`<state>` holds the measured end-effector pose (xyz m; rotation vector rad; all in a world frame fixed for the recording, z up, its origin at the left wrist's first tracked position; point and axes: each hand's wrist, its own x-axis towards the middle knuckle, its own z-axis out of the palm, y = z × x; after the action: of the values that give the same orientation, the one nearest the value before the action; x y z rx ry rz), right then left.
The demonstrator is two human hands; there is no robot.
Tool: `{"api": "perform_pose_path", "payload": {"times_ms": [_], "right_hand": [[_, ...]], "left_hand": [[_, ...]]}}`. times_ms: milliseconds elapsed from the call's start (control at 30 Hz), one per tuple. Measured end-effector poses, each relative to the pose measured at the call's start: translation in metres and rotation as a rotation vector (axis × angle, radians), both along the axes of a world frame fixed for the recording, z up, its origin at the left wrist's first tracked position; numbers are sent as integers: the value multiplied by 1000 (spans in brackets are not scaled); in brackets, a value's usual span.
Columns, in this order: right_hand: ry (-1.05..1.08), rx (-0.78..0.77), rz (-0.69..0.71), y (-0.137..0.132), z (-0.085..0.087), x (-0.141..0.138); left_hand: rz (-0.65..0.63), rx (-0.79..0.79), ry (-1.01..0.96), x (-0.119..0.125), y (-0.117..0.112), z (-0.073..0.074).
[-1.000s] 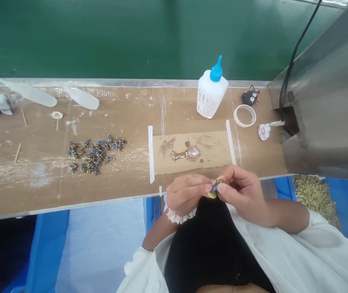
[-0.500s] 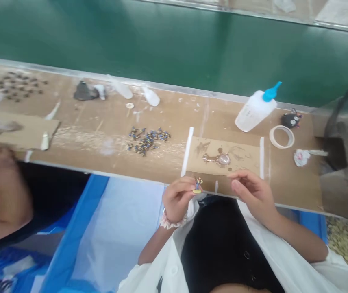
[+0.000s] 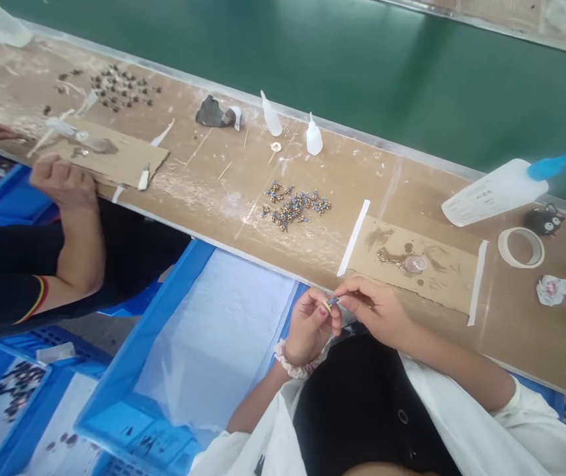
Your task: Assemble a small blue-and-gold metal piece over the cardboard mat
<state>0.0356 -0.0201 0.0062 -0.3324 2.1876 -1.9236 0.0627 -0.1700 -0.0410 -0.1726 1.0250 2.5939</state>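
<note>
Between the fingertips of my left hand point(image 3: 311, 325) is a small painted figurine point(image 3: 332, 303) with a yellow base and a blue part. My right hand point(image 3: 375, 308) has come against it, thumb and forefinger pinched on its other end. Fingers hide much of the figurine. Just beyond my hands lies a piece of cardboard point(image 3: 442, 285) with smears and a shiny clear puddle of glue point(image 3: 414, 264). To the left on the table is a pile of small blue and gold figure pieces point(image 3: 295, 209).
A large white bottle with a blue nozzle point(image 3: 494, 192), a tape roll point(image 3: 521, 247) and a black cat-like trinket point(image 3: 545, 219) stand right. Small squeeze bottles point(image 3: 314, 137) stand farther back. A blue crate point(image 3: 213, 330) sits below the table edge. A co-worker's arm point(image 3: 77, 231) is at left.
My right hand has moved left from apart to meet the figurine, which is now tilted in my left hand. The camera view has turned, shifting the table contents rightward.
</note>
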Motion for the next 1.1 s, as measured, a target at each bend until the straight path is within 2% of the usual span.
{"api": "perform_pose_path", "payload": {"times_ms": [67, 100, 233, 300, 333, 400, 467, 567, 667, 733, 800, 867, 967, 1033, 1100], "right_hand": [[14, 31, 16, -6, -4, -2], [28, 54, 22, -8, -5, -3], [108, 163, 79, -18, -11, -8], [157, 195, 135, -24, -13, -10], [178, 203, 161, -27, -14, -10], [201, 216, 200, -33, -16, -9], [202, 221, 229, -39, -18, -9], [209, 210, 269, -48, -23, -8], [206, 200, 300, -55, -29, -6], [187, 201, 296, -57, -34, -4], [177, 215, 258, -55, -39, -2], [188, 251, 201, -49, -45, 1], [197, 350, 120, -33, -56, 5], [190, 413, 59, -21, -64, 8], [187, 441, -10, -10, -71, 11]], "left_hand": [[8, -110, 53, -1, -13, -4], [36, -215, 111, -2, -20, -5], [224, -892, 573, -10, -53, -4], [255, -1188, 834, -14, -71, 1], [241, -1281, 940, -16, -80, 4], [172, -1374, 1082, -19, -94, 8], [113, -1385, 1138, -19, -103, 11], [79, -1338, 1112, -13, -110, 11], [48, -1302, 1047, -3, -118, -1], [61, -1329, 1006, 2, -129, -18], [130, -1414, 940, 2, -145, -44], [227, -1538, 837, -5, -162, -78], [284, -1654, 722, -25, -182, -135], [255, -1708, 666, -42, -190, -170], [184, -1747, 624, -56, -194, -199]]}}
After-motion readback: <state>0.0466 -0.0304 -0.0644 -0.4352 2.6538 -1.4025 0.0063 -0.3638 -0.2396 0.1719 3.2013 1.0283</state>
